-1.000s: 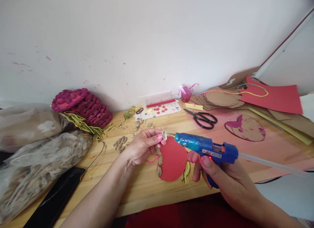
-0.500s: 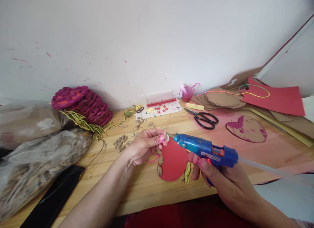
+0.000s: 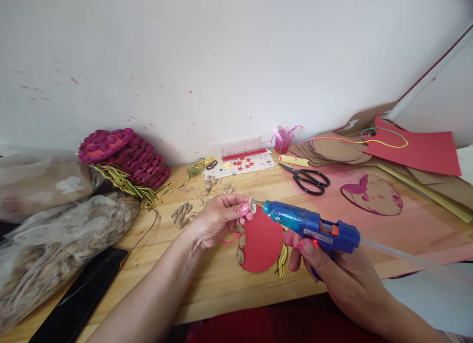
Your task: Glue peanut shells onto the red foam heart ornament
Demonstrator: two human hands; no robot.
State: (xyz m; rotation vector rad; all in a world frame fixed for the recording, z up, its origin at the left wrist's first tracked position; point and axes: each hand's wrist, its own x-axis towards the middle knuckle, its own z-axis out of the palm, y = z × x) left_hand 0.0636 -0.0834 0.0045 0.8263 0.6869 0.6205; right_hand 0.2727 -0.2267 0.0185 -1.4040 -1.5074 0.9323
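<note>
My left hand (image 3: 220,219) pinches a small half shell (image 3: 252,205), like a pistachio or nut shell, between thumb and fingertips. In my right hand (image 3: 321,264) is a blue hot glue gun (image 3: 310,225), its metal nozzle at the shell and a clear glue stick (image 3: 402,254) out of its back. A red light glows by the thumb. Below both hands lies a red rounded piece of card (image 3: 260,244), with several brown shells (image 3: 241,256) along its left edge. Yellow-green yarn (image 3: 282,259) sticks out at its right, and pink string shows at its left.
Loose shells (image 3: 181,215) lie on the wooden table left of centre. Behind are star cutouts (image 3: 244,163), black scissors (image 3: 309,179) and a pink-stained cup (image 3: 284,140). Cardboard pieces (image 3: 336,147) and a cardboard heart (image 3: 372,195) are right; stacked purple discs (image 3: 125,153) and a shell bag (image 3: 74,254) left.
Both hands stay nearly where they were, with the shell turned slightly at the nozzle. The whole view has shifted by a few pixels.
</note>
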